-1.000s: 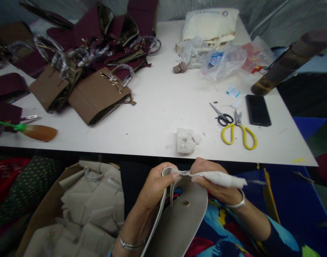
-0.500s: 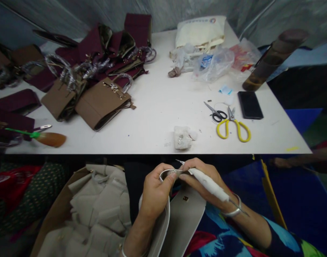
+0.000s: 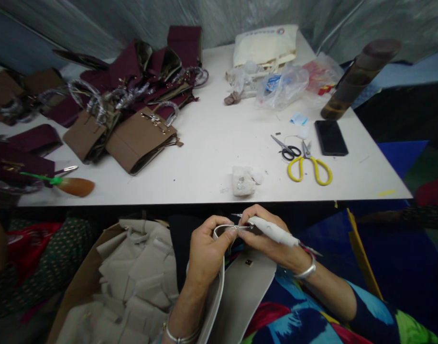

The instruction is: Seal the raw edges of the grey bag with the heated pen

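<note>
My left hand (image 3: 206, 251) pinches the white-edged rim of a light grey bag piece (image 3: 246, 291) between thumb and fingers. The piece hangs down over my lap, with a small gold fitting on its flap. Close beside it, my right hand (image 3: 267, 239) is closed around a white-wrapped pointed tool (image 3: 274, 232), which lies across the back of the thumb side. A thin metal point sticks out of the tool's far end toward my wrist. Both sets of fingertips meet at the rim. What exactly lies between the right fingertips is partly hidden.
A white table (image 3: 204, 153) stands ahead, bearing yellow-handled scissors (image 3: 308, 167), black-handled scissors (image 3: 287, 148), a phone (image 3: 331, 137), a white wrapped lump (image 3: 243, 181) and brown and maroon handbags (image 3: 142, 138). A box of grey bag pieces (image 3: 136, 277) is at left. Other people sit at both sides.
My right hand has turned slightly, and the white-wrapped tool lies flatter. The left hand keeps its pinch on the rim. The whole view has shifted a little.
</note>
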Demonstrator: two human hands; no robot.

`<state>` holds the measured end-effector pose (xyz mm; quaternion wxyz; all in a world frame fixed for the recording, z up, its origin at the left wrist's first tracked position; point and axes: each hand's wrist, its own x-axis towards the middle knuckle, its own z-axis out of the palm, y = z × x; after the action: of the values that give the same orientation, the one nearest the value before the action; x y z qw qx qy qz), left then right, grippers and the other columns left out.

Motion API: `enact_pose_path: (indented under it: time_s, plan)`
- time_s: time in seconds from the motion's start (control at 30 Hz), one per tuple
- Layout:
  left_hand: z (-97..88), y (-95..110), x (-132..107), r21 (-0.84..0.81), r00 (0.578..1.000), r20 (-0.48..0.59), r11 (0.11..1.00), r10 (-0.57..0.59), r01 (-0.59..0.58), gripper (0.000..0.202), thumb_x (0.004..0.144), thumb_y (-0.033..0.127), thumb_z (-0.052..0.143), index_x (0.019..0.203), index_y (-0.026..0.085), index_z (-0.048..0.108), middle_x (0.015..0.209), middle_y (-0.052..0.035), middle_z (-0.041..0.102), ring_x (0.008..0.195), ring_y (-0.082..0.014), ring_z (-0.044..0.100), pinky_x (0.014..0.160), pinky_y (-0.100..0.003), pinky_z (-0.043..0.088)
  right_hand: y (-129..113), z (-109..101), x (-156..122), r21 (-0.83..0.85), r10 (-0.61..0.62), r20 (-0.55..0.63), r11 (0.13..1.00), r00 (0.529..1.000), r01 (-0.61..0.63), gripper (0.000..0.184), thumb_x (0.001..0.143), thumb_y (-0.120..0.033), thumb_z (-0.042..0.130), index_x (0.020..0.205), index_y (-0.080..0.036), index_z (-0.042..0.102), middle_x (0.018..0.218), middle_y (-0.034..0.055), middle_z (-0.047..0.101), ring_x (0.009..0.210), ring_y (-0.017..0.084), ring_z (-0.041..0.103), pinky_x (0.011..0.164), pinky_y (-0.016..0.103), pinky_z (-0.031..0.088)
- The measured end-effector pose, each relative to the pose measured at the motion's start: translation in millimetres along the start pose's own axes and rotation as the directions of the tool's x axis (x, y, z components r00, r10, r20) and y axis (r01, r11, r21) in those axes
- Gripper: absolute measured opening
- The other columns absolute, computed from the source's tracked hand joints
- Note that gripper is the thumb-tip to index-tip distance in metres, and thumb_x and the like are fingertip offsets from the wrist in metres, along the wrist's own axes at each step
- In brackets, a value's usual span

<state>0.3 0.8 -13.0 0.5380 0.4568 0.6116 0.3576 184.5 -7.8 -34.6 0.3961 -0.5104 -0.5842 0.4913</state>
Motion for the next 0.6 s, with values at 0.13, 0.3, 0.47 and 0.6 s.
enact_pose_path:
  time_s: [0.13,0.3,0.47,0.6]
  plan:
    - [0.4,-6.1,-0.2,-0.130,0.998,0.036,0.990,-0.054,0.058,0.020,0.072,0.030,0.086,0.079,0.016,0.073,0.069,0.0000,0.067,0.063,-0.0140,0.056,0.061,-0.025,0.045,-1.0,0.8,0.8,0.005,-0.002,0.006,1.000,1.000,0.002,0.014,0.086,-0.019,0.072,0.096,-0.023,0.063,0.083,-0.0043,0.064,0.069,0.011,0.058,0.063,0.021,0.045]
    - [1.8,-5.4,0.8,-0.190,0.998,0.014,0.980,-0.058,0.059,0.019,0.068,0.025,0.088,0.075,0.016,0.073,0.069,0.0002,0.068,0.063,-0.0135,0.058,0.062,-0.025,0.047,-3.2,0.1,1.6,0.015,0.005,0.016,1.000,1.000,-0.005,0.014,0.084,-0.018,0.070,0.095,-0.022,0.063,0.080,-0.0050,0.063,0.067,0.010,0.056,0.062,0.021,0.043]
    - [3.6,-1.3,-1.1,-0.165,1.000,0.002,0.986,-0.030,0.030,0.016,0.067,0.022,0.088,0.072,0.016,0.074,0.069,-0.0003,0.069,0.065,-0.0140,0.059,0.063,-0.024,0.047,-10.2,1.7,1.0,0.053,0.065,-0.003,0.996,0.998,-0.065,0.013,0.080,-0.017,0.070,0.091,-0.022,0.062,0.077,-0.0051,0.061,0.065,0.011,0.054,0.060,0.021,0.043]
    - [3.8,0.2,-3.6,-0.153,0.999,0.040,0.988,-0.028,0.034,0.015,0.069,0.023,0.087,0.073,0.017,0.075,0.070,-0.0009,0.070,0.065,-0.0141,0.059,0.063,-0.024,0.047,-13.2,5.5,0.3,0.063,0.076,-0.045,0.995,0.996,-0.074,0.013,0.077,-0.016,0.069,0.086,-0.022,0.061,0.072,-0.0059,0.060,0.062,0.010,0.052,0.057,0.020,0.041]
